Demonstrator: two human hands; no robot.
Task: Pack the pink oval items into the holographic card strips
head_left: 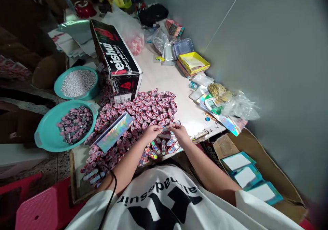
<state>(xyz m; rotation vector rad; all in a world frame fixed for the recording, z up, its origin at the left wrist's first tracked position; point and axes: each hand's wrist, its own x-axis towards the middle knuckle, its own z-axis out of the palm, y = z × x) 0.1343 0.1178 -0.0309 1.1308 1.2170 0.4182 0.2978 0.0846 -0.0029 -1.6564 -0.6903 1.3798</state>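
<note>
Over the near edge of the table, my left hand (pixel 151 133) and my right hand (pixel 179 133) face each other with fingertips pinched. Between them is a small shiny piece (pixel 165 129), mostly hidden by the fingers, its kind too small to tell. Beneath and left of the hands many oval, red-edged pieces (pixel 146 108) stand packed together, most topped with a pink disc. Closest to me, several ovals (pixel 155 147) have silver, rainbow-shining tops. A folded holographic sheet (pixel 115 132) lies across the ovals, left of my left hand.
Left are a teal basin (pixel 46 127) of pink and silver discs and a teal bowl (pixel 57 86) of white pellets. A black carton (pixel 123 57) stands behind the ovals. Along the wall sit a yellow box (pixel 191 57) and rubber bands (pixel 219 91). An open carton (pixel 269 155) is lower right.
</note>
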